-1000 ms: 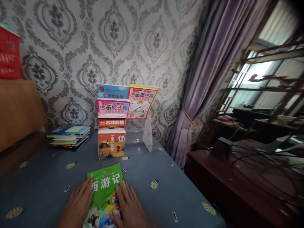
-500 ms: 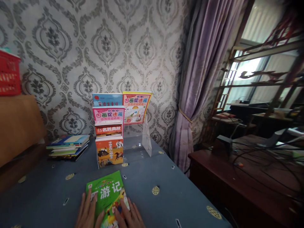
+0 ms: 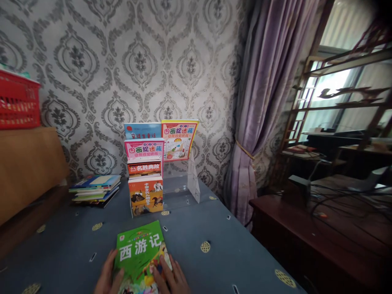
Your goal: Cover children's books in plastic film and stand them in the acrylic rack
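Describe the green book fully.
The green book lies closed, cover up, askew on the blue-grey tablecloth. It looks like glossy paper. Large white Chinese characters cross the upper cover; colourful cartoon art fills the lower part, running out of frame. The left hand touches its left edge; the right hand rests on the cover's right side.

Left hand point(image 3: 106, 274) now off title point(image 3: 141, 247) on green book point(image 3: 136, 262)

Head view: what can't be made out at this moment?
All in the head view:
Green book: lower end, cut off by the bottom edge; parts of the cover, under the left hand and right hand.
Both wrists: cut off by the bottom edge.
Blue book: lower part, behind the front pink book.
Red basket: left end, past the left edge.
Book stack: titles, too small.
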The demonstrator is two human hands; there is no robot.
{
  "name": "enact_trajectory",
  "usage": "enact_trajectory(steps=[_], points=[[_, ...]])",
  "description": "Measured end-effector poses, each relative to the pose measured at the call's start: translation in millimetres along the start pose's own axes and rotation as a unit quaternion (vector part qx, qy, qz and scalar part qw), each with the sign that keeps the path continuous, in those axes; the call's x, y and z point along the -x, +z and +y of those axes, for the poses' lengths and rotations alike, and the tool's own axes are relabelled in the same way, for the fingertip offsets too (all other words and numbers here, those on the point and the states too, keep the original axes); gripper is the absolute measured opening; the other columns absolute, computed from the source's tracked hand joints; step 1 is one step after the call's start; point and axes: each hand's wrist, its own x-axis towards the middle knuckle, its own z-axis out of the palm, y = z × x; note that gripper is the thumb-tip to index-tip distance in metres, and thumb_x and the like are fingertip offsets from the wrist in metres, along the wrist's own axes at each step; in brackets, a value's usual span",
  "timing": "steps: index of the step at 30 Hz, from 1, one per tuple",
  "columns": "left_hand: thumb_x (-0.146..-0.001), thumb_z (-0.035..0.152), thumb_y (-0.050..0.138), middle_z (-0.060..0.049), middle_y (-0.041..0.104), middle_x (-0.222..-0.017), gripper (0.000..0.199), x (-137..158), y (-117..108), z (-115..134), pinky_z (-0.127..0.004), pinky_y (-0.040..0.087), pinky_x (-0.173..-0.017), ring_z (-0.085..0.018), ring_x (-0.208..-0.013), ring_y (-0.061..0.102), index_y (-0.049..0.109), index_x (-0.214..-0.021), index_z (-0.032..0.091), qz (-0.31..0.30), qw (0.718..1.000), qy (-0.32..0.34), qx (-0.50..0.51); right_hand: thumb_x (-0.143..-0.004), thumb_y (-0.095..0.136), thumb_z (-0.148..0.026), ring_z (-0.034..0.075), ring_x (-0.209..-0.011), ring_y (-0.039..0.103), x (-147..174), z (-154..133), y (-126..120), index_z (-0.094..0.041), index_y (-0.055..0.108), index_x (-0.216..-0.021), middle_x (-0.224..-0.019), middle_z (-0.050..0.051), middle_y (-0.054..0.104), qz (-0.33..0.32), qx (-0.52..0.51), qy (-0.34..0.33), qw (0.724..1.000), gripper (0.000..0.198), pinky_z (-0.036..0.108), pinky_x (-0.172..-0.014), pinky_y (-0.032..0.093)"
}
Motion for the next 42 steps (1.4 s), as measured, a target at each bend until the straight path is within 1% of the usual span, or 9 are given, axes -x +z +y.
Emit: enact_trajectory(steps=[3, 7, 10, 12, 20, 28, 34, 39, 42], points=[[-0.086, 0.058, 0.054, -0.01, 0.069, -0.131, 0.059, 2.8, -2.2, 12.3, -0.047, 0.055, -0.102, -0.035, -0.13, 0.058, 0.057, -0.135, 0.027, 0.018, 0.996, -0.065, 0.059, -0.099, 0.054, -0.031, 0.035, -0.124, 0.062, 1.0, 8.8, -2.8, -0.041, 0.026, -0.157, -0.144, 0.008, 0.057, -0.016, -0.01, -0.034, 0.999, 0.066, 0.048, -0.095, 0.059], [-0.077, 0.063, 0.06, -0.012, 0.076, -0.112, 0.057, 10.2, -1.5, 28.1, -0.045, 0.059, -0.092, -0.035, -0.115, 0.068, 0.066, -0.117, 0.023, 0.012, 0.973, -0.17, 0.154, -0.1, 0.05, -0.029, 0.034, -0.129, 0.058, -3.8, 8.4, -22.0, -0.038, 0.03, -0.157, -0.149, 0.009, 0.052, -0.066, 0.002, -0.033, 0.997, 0.061, 0.047, -0.1, 0.055], [-0.065, 0.059, 0.073, -0.012, 0.078, -0.098, 0.056, 21.6, 3.3, 40.4, -0.047, 0.061, -0.083, -0.037, -0.102, 0.073, 0.068, -0.106, 0.022, -0.01, 0.951, -0.226, 0.212, -0.095, 0.059, -0.045, 0.039, -0.136, 0.05, -12.6, -4.7, -48.8, -0.03, 0.033, -0.157, -0.154, 0.014, 0.045, -0.121, -0.04, -0.028, 0.991, 0.069, 0.053, -0.103, 0.051], [-0.061, 0.053, 0.078, -0.011, 0.078, -0.095, 0.058, 30.4, 7.5, 51.6, -0.046, 0.061, -0.079, -0.036, -0.095, 0.074, 0.066, -0.108, 0.02, 0.013, 0.939, -0.244, 0.241, -0.09, 0.062, -0.058, 0.044, -0.142, 0.039, -20.7, -17.7, -72.7, -0.023, 0.033, -0.158, -0.158, 0.018, 0.038, -0.153, -0.076, 0.01, 0.985, 0.081, 0.06, -0.108, 0.045], [-0.053, 0.047, 0.085, -0.007, 0.074, -0.095, 0.067, 38.9, 8.5, 85.1, -0.036, 0.058, -0.076, -0.026, -0.089, 0.073, 0.061, -0.108, 0.015, 0.022, 0.927, -0.231, 0.295, -0.097, 0.055, -0.048, 0.043, -0.15, 0.023, -70.2, -46.0, -143.2, -0.023, 0.046, -0.15, -0.159, 0.012, 0.04, -0.296, -0.102, 0.097, 0.945, 0.059, 0.072, -0.116, 0.021], [-0.065, 0.054, 0.079, -0.005, 0.073, -0.097, 0.075, 31.7, -4.2, 80.0, -0.035, 0.056, -0.078, -0.024, -0.086, 0.071, 0.051, -0.125, 0.017, -0.067, 0.961, -0.169, 0.207, -0.103, 0.043, -0.032, 0.029, -0.15, 0.03, -130.0, -66.2, -95.8, -0.01, 0.046, -0.148, -0.156, 0.016, 0.044, -0.291, -0.162, -0.028, 0.942, 0.05, 0.05, -0.122, 0.025], [-0.076, 0.057, 0.068, 0.002, 0.063, -0.075, 0.077, 14.6, -22.7, 65.9, -0.023, 0.045, -0.048, -0.016, -0.059, 0.062, 0.042, -0.137, 0.019, -0.15, 0.977, -0.144, 0.045, -0.104, 0.035, -0.025, 0.027, -0.148, 0.034, -165.5, -64.2, -49.6, -0.015, 0.047, -0.147, -0.154, 0.016, 0.046, -0.269, -0.158, -0.058, 0.948, 0.047, 0.054, -0.12, 0.026], [-0.088, 0.056, 0.05, 0.005, 0.057, -0.066, 0.066, 10.4, -32.3, 76.2, -0.024, 0.037, -0.036, -0.013, -0.038, 0.05, 0.04, -0.139, 0.016, -0.214, 0.963, -0.12, -0.112, -0.104, 0.037, -0.027, 0.026, -0.142, 0.043, -181.5, -61.4, -38.0, -0.018, 0.053, -0.142, -0.151, 0.014, 0.052, -0.264, -0.141, -0.067, 0.952, 0.042, 0.054, -0.118, 0.03], [-0.094, 0.043, 0.046, -0.002, 0.065, -0.074, 0.043, 5.3, -36.5, 87.7, -0.028, 0.049, -0.052, -0.019, -0.055, 0.063, 0.053, -0.126, 0.017, -0.201, 0.938, -0.05, -0.28, -0.103, 0.041, -0.027, 0.026, -0.14, 0.045, -181.8, -61.5, -35.2, -0.016, 0.053, -0.141, -0.148, 0.015, 0.054, -0.252, -0.13, -0.07, 0.956, 0.041, 0.053, -0.118, 0.03]])
